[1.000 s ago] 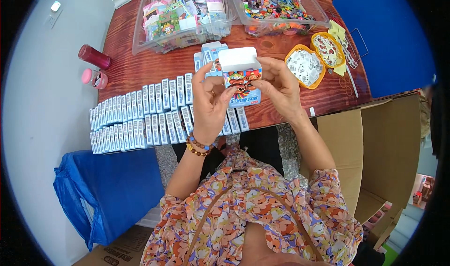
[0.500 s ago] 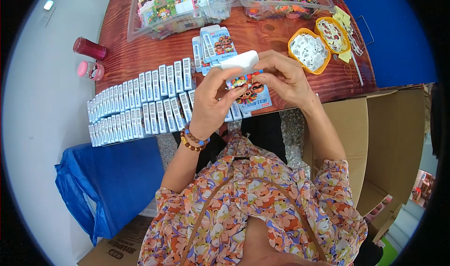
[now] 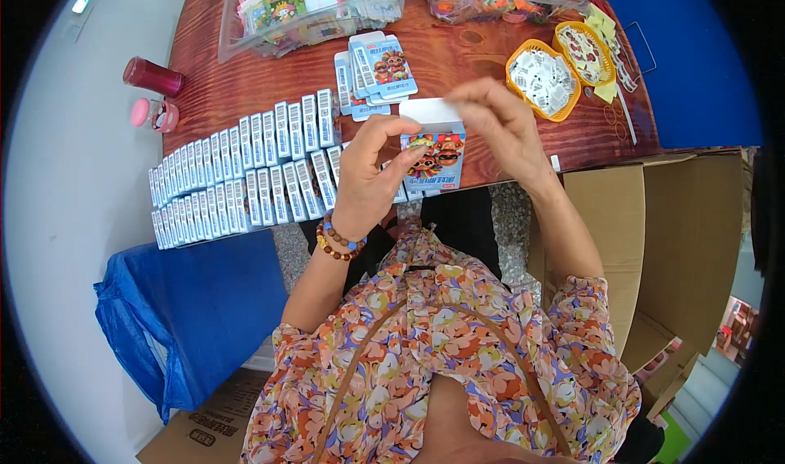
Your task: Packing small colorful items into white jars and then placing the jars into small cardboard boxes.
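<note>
A small blue cardboard box [image 3: 435, 165] with cartoon figures printed on it stands at the table's near edge, its white top flap [image 3: 430, 116] raised. My left hand [image 3: 372, 170], wearing beaded bracelets, grips its left side, thumb on the front and index finger by the flap. A small shiny yellow-green item [image 3: 421, 143] shows at the box's mouth beside my thumb; its kind I cannot make out. Just right of the flap is my right hand [image 3: 503, 133], blurred by motion, its fingers apart and nothing visible in them.
Two rows of upright blue boxes [image 3: 270, 141] fill the table's left. Flat blue cartons [image 3: 384, 67] lie behind my hands. Yellow baskets [image 3: 513, 53] of small packets stand right, clear plastic bins [image 3: 315, 32] behind. Left are a red cup [image 3: 154, 77] and pink-lidded jar [image 3: 155, 115]. A large cardboard box [image 3: 601, 243] borders the right.
My right hand has let go of the box and moved up and right. The box now stands straighter, its white flap more squarely raised. My left hand keeps its grip.
</note>
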Demonstrator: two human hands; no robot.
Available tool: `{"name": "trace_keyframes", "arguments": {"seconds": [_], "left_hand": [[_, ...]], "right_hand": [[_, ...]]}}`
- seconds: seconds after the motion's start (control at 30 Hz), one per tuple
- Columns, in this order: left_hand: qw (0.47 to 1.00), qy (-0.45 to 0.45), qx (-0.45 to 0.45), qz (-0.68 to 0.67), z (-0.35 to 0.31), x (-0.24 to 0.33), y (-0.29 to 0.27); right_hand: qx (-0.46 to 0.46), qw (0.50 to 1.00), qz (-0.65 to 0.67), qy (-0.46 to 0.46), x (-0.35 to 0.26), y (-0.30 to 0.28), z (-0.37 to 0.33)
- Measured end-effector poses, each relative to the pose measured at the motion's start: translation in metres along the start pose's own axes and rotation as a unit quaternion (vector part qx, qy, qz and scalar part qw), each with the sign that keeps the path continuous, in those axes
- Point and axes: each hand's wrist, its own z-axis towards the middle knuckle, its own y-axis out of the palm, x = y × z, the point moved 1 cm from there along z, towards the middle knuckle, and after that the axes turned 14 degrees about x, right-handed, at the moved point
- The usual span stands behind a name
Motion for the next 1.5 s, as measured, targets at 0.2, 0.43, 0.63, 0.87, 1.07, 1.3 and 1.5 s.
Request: {"name": "trace_keyframes", "arguments": {"seconds": [0.2,0.43,0.63,0.87,1.07,1.3,1.5], "left_hand": [[0.997,-0.015,0.012,-0.081,-0.003,0.005,0.005],[0.998,-0.048,-0.005,-0.041,-0.004,0.004,0.001],[0.997,-0.059,-0.014,-0.04,-0.004,0.0,0.001],[0.998,-0.055,-0.002,0.044,-0.004,-0.003,0.004],[0.996,-0.041,0.001,0.081,-0.004,0.001,0.008],[0.996,-0.025,0.011,0.083,-0.008,-0.006,0.01],[0.995,-0.009,-0.029,0.097,-0.008,0.005,0.014]], "right_hand": [[-0.071,0.996,-0.004,0.051,-0.005,-0.004,0.016],[-0.151,0.981,-0.067,0.101,-0.015,-0.009,0.017],[-0.135,0.981,-0.109,0.091,-0.011,-0.005,0.009],[-0.091,0.978,-0.178,0.064,-0.007,-0.001,0.0],[-0.092,0.963,-0.251,0.037,-0.002,0.0,-0.002],[-0.118,0.934,-0.306,-0.144,-0.007,0.0,-0.01],[-0.126,0.959,-0.247,0.055,-0.009,-0.007,-0.001]]}}
